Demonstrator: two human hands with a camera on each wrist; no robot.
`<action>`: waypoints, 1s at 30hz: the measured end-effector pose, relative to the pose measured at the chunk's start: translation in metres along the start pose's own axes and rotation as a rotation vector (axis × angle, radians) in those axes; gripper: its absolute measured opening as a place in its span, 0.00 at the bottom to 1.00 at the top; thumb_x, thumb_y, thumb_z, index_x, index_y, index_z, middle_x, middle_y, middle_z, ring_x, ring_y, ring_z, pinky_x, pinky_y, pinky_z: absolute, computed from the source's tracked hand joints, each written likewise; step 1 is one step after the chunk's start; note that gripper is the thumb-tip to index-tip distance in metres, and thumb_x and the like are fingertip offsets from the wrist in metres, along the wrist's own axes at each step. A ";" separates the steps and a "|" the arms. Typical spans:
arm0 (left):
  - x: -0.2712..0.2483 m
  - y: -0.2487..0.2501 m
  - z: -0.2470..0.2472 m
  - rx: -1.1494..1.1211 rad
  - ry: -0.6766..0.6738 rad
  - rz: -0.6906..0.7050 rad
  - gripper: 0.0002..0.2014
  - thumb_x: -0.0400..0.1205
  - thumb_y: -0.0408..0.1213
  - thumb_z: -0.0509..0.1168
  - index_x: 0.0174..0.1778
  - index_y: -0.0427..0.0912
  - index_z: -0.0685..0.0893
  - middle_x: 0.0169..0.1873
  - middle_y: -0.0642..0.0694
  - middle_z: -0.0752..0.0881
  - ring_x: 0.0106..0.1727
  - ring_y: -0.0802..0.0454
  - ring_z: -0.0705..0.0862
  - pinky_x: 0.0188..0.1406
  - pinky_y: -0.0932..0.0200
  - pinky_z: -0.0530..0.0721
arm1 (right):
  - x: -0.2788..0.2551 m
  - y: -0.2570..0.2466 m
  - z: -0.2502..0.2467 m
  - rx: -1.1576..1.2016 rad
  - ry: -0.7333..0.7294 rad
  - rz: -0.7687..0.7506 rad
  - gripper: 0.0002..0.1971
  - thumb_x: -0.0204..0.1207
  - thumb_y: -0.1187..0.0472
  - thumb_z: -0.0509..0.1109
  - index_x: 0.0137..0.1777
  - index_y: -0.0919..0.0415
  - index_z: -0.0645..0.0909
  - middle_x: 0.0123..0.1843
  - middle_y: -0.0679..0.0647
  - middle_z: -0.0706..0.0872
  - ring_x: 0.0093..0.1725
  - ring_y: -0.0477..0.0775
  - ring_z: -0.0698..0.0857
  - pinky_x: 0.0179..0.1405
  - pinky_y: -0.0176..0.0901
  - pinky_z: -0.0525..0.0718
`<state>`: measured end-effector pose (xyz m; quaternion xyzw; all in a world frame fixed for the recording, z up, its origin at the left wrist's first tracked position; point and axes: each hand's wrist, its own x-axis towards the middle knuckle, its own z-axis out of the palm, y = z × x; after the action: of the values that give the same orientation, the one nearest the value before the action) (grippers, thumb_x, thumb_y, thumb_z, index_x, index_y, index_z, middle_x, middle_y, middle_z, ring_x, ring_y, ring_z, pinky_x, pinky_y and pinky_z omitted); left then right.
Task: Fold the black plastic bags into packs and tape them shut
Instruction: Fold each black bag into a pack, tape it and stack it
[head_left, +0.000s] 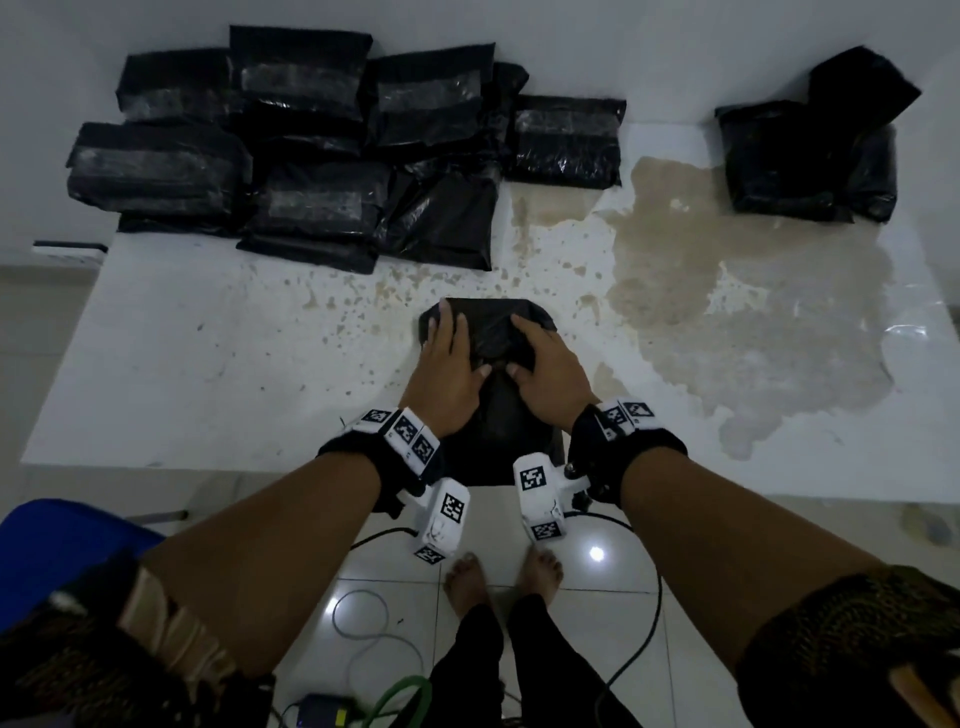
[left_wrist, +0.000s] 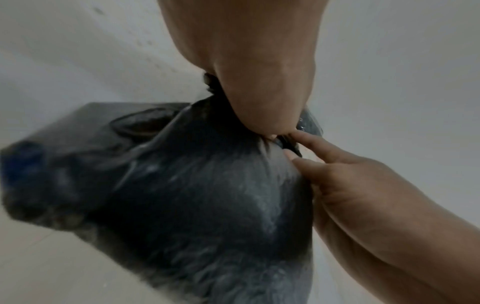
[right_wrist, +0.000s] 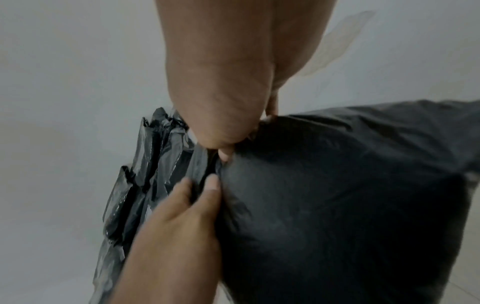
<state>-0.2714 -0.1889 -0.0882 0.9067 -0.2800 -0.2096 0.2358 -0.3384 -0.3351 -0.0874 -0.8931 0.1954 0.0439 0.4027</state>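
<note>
A black plastic bag (head_left: 493, 322) lies at the front middle of the white table (head_left: 208, 364), its near end hanging over the front edge. Both hands sit side by side on its folded far part. My left hand (head_left: 460, 343) lays its fingers over the left side and pinches a fold against the thumb. My right hand (head_left: 540, 353) curls its fingers over the right side, with its thumb at the crease. In the left wrist view, my left thumb (left_wrist: 270, 131) presses the bag (left_wrist: 207, 195). The right wrist view shows crinkled layers (right_wrist: 145, 174) beside the smooth bag (right_wrist: 337, 205).
Several taped black packs (head_left: 291, 150) are piled at the back left of the table. A heap of loose black bags (head_left: 810, 150) sits at the back right. A brown stain (head_left: 727, 291) covers the right half. A blue seat (head_left: 62, 540) and cables (head_left: 363, 623) are below.
</note>
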 end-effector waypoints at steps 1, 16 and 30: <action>-0.003 -0.003 0.003 -0.129 -0.004 -0.034 0.38 0.89 0.42 0.58 0.85 0.33 0.41 0.85 0.35 0.38 0.86 0.40 0.46 0.82 0.53 0.56 | 0.000 0.000 0.000 0.049 0.010 0.013 0.35 0.81 0.64 0.70 0.85 0.56 0.60 0.81 0.62 0.69 0.77 0.64 0.73 0.75 0.52 0.73; -0.007 -0.011 0.001 -0.262 -0.001 -0.136 0.48 0.83 0.46 0.69 0.86 0.37 0.40 0.79 0.37 0.71 0.75 0.39 0.75 0.70 0.53 0.75 | -0.008 0.004 -0.001 0.192 0.023 0.174 0.25 0.81 0.57 0.70 0.77 0.59 0.74 0.72 0.58 0.81 0.70 0.62 0.80 0.71 0.54 0.77; 0.022 -0.027 -0.037 -0.553 0.281 -0.660 0.37 0.82 0.54 0.64 0.79 0.30 0.67 0.74 0.31 0.75 0.70 0.34 0.77 0.72 0.44 0.76 | 0.015 0.025 -0.030 0.380 0.196 0.334 0.29 0.84 0.49 0.67 0.81 0.59 0.64 0.78 0.61 0.73 0.73 0.63 0.76 0.70 0.56 0.76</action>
<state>-0.2246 -0.1708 -0.0788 0.8700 0.1254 -0.2155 0.4255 -0.3368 -0.3767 -0.0881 -0.7569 0.3828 -0.0146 0.5296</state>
